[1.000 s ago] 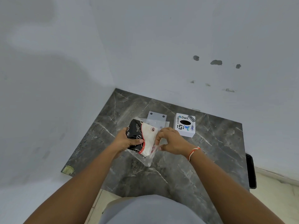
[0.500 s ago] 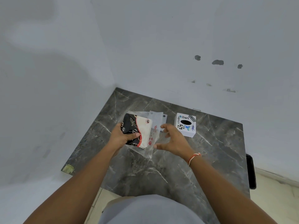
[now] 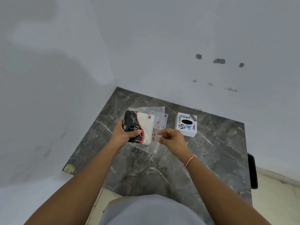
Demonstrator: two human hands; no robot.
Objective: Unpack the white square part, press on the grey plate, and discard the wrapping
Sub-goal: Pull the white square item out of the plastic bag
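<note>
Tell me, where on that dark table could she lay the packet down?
Bare marble table lies between the forearms and near edge, and right of the white box. It is crowded where left hand and right hand hold the plastic packet.
</note>
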